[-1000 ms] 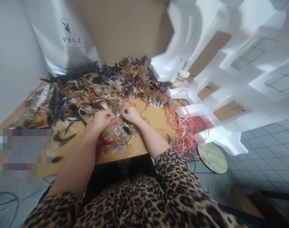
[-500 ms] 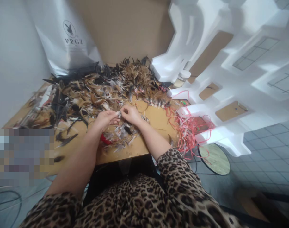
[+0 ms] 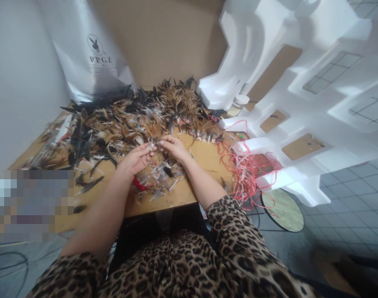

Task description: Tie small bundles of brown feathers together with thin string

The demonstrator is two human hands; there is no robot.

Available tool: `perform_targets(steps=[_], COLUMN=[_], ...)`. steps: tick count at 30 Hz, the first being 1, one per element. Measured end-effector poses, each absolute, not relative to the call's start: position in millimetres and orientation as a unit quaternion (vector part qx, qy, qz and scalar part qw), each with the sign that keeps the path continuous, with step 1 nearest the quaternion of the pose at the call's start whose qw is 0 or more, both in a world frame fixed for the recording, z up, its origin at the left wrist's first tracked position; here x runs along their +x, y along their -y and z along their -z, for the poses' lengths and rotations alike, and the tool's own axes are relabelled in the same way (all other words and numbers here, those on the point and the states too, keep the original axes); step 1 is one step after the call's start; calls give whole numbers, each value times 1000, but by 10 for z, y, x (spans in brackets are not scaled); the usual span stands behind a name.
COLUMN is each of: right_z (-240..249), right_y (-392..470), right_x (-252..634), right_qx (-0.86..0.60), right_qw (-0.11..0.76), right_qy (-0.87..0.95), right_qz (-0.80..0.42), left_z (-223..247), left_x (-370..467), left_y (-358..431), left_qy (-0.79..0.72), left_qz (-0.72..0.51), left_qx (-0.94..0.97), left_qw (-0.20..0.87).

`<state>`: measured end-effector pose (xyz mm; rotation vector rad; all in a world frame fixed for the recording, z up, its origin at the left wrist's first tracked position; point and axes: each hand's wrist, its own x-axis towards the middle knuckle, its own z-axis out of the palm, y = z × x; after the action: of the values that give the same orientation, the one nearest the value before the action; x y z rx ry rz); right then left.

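Note:
Above the near part of the table, my left hand (image 3: 139, 159) pinches a small bunch of feathers (image 3: 154, 131) by its pale base. The brown tips fan out away from me. Close on the other side is my right hand (image 3: 174, 149), its thumb and fingers drawn together beside the base; whatever it may grip is too small to make out. Beneath both hands lies a scatter of pale feather scraps (image 3: 159, 178), with a red piece (image 3: 139, 184) at its left. A large pile of brown and black feathers (image 3: 114, 124) spreads just beyond my hands.
Tangled red ribbon strips (image 3: 245, 178) hang over the wooden table's (image 3: 207, 159) right side. A white foam packing piece (image 3: 340, 136) stands at the right, behind it a lidded jar (image 3: 238, 105). A silver bag (image 3: 99, 78) is at the back left. A round stool (image 3: 283, 211) sits below.
My right hand has come slightly away from the left one at the bunch's base. The brown feather tips now show fanned out beyond my fingers. The view has shifted slightly.

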<state>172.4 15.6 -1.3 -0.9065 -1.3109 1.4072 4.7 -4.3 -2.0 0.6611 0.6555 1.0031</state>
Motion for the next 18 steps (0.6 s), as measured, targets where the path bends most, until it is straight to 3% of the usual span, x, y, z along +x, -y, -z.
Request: perform_targets(steps=[3,8,18], right_z=[-6,27,5], right_y=[-106,-107,-91], right_x=[1695,1646,1650], right_qx=[-360,-382,-435], right_qw=[461,493,472], right_qy=[535,498,606], right_qz=[-610,-603,-469], left_z=[40,67,264], left_x=[72,101,142], left_y=[53,49,-32], left_qy=[-298,-337,-470], left_qz=[-441,-446,-519], left_qx=[318,357,505], left_qw=[785,748,505])
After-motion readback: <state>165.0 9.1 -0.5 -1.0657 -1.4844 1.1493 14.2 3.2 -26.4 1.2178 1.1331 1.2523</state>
